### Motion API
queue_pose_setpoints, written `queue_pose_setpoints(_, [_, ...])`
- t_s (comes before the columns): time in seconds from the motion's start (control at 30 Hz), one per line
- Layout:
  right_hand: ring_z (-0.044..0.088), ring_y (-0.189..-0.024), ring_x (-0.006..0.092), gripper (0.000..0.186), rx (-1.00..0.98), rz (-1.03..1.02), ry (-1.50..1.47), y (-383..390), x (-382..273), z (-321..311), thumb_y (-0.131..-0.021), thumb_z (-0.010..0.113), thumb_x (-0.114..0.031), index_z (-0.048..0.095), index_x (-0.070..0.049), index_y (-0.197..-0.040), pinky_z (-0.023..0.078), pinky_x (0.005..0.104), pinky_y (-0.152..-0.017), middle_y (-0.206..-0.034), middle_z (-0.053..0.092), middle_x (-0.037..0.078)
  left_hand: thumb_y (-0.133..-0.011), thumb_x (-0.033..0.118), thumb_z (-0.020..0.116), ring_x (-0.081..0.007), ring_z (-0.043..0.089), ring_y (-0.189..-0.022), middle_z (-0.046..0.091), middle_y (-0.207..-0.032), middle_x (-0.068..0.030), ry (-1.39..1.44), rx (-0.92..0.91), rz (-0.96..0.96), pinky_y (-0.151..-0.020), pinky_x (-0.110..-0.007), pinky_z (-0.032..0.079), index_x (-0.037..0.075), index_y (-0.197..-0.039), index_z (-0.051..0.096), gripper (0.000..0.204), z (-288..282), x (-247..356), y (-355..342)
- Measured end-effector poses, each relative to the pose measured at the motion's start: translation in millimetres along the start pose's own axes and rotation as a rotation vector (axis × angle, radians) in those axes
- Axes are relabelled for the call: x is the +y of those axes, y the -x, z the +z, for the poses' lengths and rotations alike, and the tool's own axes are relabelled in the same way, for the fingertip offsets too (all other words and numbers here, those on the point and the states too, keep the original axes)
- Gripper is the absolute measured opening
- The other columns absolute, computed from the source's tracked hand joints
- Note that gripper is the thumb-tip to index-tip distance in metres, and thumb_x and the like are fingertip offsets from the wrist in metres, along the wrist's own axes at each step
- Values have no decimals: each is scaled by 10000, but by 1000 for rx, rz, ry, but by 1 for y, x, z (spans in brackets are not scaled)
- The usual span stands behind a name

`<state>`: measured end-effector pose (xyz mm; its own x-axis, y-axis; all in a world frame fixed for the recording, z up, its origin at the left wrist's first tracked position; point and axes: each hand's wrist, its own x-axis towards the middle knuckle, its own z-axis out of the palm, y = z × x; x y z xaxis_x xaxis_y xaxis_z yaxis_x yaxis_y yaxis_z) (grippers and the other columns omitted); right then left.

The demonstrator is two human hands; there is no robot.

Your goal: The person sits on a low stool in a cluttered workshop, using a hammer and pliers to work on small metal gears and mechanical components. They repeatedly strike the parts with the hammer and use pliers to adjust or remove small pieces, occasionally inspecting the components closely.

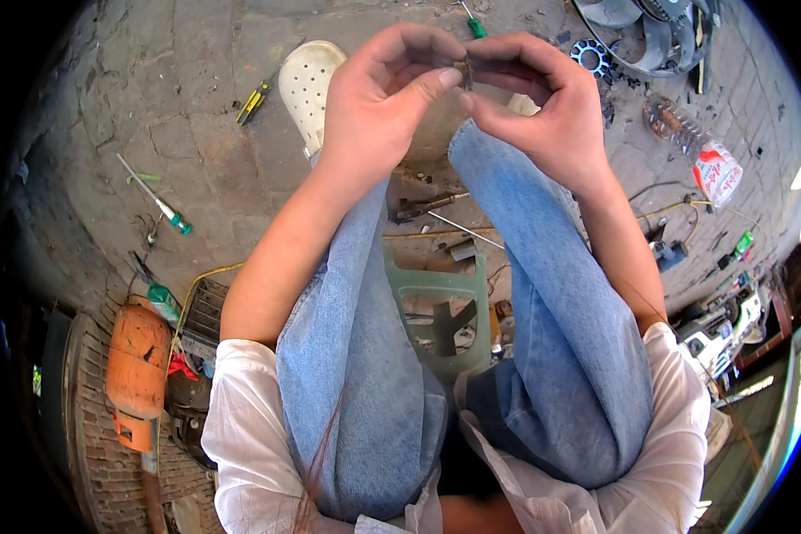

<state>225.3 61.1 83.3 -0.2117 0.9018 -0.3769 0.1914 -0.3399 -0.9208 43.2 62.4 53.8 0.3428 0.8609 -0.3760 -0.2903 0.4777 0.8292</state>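
Both my hands are raised in front of my knees, fingertips meeting around a small, flat brownish piece (465, 75). My left hand (372, 111) pinches it between thumb and fingers. My right hand (556, 111) closes on the same piece from the other side, its fingers curled and thumb toward it. The piece is mostly covered by fingertips, so its kind is unclear. Beyond the hands lies a green-handled screwdriver (477, 27), with its shaft pointing away. Under my left hand a cream perforated clog (308, 84) shows on my foot.
A green plastic stool (445, 283) stands between my legs. Another green-handled screwdriver (167, 212) and a yellow-handled tool (253, 103) lie left. An orange cylinder (139, 351) stands lower left. At right are a clear plastic bottle (685, 129), a black ring (589, 58) and fan-like blades (681, 40).
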Motion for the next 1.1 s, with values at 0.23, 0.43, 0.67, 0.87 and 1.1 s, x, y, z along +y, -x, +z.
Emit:
queue_pose_setpoints(0.23, [648, -1012, 145, 427, 44, -101, 108, -8, 10, 11, -772, 759, -37, 602, 10, -1167, 509, 279, -924, -1063, 660, 82, -919, 35, 596, -170, 591, -1054, 616, -1137, -95, 115, 48, -43, -927, -308, 485, -10, -1187, 563, 274, -9, -20, -7])
queue_pose_setpoints(0.43, [696, -799, 136, 311, 47, 84, 295, -11, 55, 16, -820, 740, -136, 622, 72, -1019, 562, 258, -709, -892, 706, 140, -932, 67, 594, -242, 556, -1163, 586, -1184, -181, 404, 141, -500, -1027, -355, 459, -61, -1198, 521, 305, -31, -55, -7])
queue_pose_setpoints(0.67, [710, -785, 149, 356, 107, 483, -204, -17, 88, 29, -822, 743, -175, 590, 102, -986, 562, 269, -664, -830, 701, 165, -914, 66, 623, -254, 568, -1141, 585, -1169, -184, 258, 161, -530, -1020, -352, 470, -99, -1220, 504, 367, -32, -72, -8])
queue_pose_setpoints(0.87, [705, -788, 281, 328, 191, 90, 437, -26, 134, 10, -844, 660, -189, 572, 49, -1053, 558, 365, -696, -866, 698, 189, -896, 17, 620, -275, 618, -1040, 586, -1137, -198, 213, 328, -612, -961, -336, 526, -131, -1179, 503, 340, -48, -107, -24])
queue_pose_setpoints(1.1, [575, -957, 410, 389, 186, 83, 990, -56, 147, -4, -784, 715, -189, 497, -11, -1053, 490, 457, -784, -968, 569, 222, -882, 17, 633, -314, 628, -1039, 600, -1097, -238, 376, 416, -765, -964, -353, 543, -127, -1091, 530, 274, -65, -133, -32])
